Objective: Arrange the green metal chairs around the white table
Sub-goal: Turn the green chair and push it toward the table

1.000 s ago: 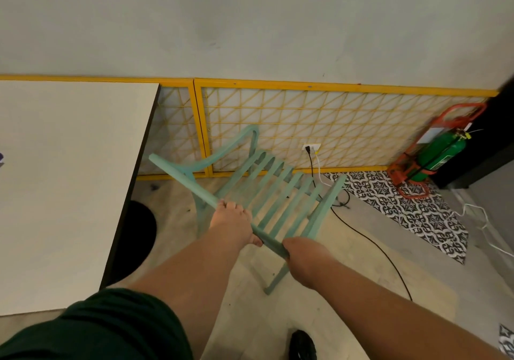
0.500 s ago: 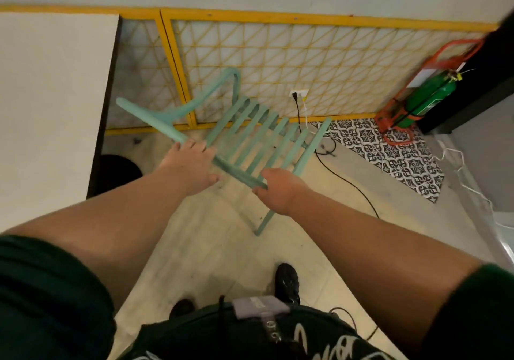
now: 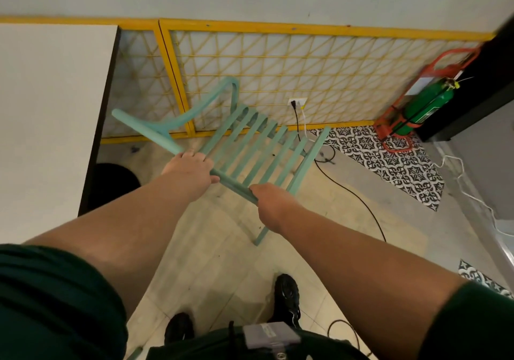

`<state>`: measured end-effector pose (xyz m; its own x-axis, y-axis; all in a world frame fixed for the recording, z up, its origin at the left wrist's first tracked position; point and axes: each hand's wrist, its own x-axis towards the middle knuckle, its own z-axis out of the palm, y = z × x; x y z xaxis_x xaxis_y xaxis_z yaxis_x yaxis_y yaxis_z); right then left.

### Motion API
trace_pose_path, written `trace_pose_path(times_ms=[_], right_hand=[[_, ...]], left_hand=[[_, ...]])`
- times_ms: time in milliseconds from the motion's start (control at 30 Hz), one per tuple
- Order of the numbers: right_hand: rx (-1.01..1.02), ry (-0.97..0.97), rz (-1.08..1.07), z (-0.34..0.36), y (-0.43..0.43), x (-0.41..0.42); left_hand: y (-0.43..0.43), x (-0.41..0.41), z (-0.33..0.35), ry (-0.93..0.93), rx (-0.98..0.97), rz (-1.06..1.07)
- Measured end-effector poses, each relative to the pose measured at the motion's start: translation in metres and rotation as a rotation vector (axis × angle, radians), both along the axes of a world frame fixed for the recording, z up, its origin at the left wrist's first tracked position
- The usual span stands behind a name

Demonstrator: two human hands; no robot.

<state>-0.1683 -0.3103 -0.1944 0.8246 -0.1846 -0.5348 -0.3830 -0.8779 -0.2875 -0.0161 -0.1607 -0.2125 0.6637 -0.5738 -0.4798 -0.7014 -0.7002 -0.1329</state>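
both hands hold the same pale green metal chair (image 3: 250,148) by one long rail at its near edge. the left hand (image 3: 189,170) has its fingers curled over the rail near the armrest side. the right hand (image 3: 274,201) is wrapped around the rail's other end, its fingertips hidden under the bar. the chair sits tilted, slats running away from the person, just beside the right edge of the white table (image 3: 50,109) and in front of a yellow lattice panel (image 3: 306,62). one leg reaches down to the beige floor; the far legs may be lifted, though the angle makes that hard to tell. a black cable (image 3: 347,190) trails from a wall socket (image 3: 297,101) behind the chair.
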Motion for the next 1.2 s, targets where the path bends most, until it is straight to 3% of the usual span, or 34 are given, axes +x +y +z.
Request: trace_pose_path(times_ms=[400,933,1200], right_hand=[[-0.015,-0.012,-0.014,-0.009,-0.012,-0.016],[-0.157,0.138,0.008,0.016,-0.061,-0.061],[-0.110,0.065,-0.066,0.015,-0.056,-0.045]], left_hand=[[-0.010,-0.029,0.007,-0.004,-0.013,0.052],[-0.055,-0.099,-0.004,-0.007,-0.007,0.098],[-0.009,-0.065,-0.003,-0.003,-0.281,0.074]])
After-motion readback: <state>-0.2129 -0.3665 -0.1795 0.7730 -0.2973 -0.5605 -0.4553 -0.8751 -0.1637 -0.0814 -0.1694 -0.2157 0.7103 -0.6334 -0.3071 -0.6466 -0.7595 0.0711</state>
